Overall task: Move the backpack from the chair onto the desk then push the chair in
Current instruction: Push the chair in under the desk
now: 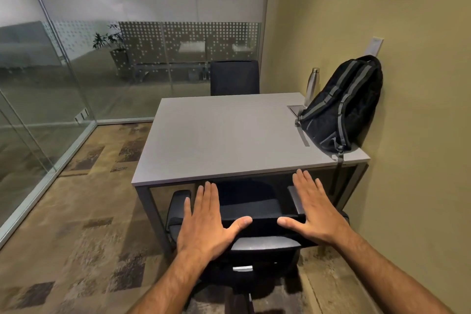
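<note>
Leaning against the yellow-green wall (407,33), the black fabric backpack with grey straps (341,107) sits upright at the far right corner of the flat grey rectangular table (216,135), one loose strap hanging over the near edge. A slim brushed-steel water bottle (312,85) stands just behind the backpack, beside a small rectangular cable hatch (295,109) set in the tabletop. Below the near edge, the black swivel office chair with padded armrests (254,211) is partly tucked under the table, its seat beneath the tabletop and its backrest top nearest the camera. Both hands are spread flat, fingers extended and slightly splayed, palms down over the top of the backrest; neither has hold of anything. The left hand (207,222) lies over the left part of the backrest, the right hand (314,209) over the right part, thumbs pointing towards each other; whether the palms actually touch the chair cannot be told. A second dark chair (234,78) stands at the far side of the table, before a glass partition (102,46) with a dotted band. Patterned brown carpet (76,224) covers the floor.
</note>
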A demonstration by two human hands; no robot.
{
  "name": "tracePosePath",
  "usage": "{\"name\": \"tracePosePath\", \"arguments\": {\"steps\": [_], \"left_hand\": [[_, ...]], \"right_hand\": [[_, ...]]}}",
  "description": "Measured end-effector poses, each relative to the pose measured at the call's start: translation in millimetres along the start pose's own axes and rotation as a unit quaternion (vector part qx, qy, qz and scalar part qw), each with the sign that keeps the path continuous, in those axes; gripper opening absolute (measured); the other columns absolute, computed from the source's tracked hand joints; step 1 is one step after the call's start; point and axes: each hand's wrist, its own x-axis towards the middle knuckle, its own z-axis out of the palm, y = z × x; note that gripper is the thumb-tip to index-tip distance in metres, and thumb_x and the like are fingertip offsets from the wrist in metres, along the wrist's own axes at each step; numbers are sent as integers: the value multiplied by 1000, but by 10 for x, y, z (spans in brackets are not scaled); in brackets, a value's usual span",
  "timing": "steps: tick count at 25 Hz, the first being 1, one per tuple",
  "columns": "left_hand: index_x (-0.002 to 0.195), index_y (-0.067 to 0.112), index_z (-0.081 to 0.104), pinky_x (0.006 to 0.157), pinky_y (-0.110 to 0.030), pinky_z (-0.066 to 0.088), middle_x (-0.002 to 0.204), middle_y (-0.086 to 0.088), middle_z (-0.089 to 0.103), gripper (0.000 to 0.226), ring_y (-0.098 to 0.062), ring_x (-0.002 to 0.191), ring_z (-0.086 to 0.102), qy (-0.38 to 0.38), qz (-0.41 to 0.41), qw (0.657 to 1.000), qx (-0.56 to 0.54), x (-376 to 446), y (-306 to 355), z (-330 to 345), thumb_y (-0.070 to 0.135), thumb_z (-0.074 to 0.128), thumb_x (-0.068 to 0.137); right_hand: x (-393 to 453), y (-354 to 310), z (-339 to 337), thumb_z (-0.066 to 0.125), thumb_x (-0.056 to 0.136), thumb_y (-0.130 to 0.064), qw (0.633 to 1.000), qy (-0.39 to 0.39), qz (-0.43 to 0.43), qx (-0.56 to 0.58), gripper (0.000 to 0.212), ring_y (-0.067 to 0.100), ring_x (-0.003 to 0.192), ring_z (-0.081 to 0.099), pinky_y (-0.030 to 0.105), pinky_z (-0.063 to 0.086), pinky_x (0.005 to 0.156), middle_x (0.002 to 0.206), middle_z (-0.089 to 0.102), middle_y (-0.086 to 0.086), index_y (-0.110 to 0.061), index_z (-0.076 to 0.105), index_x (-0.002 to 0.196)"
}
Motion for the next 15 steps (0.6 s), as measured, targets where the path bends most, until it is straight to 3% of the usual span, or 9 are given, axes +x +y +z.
{"name": "tracePosePath", "arguments": {"steps": [15], "left_hand": [[159,21,-20,127,-47,-14,169,3,-23,131,-13,154,-24,0,-24,1000,-2,1339,261,52,106,3,62]], "right_hand": [[1303,778,34,25,74,-100,999,-3,-33,1,124,1,144,-37,29,-25,116,166,-25,0,-19,-14,159]]}}
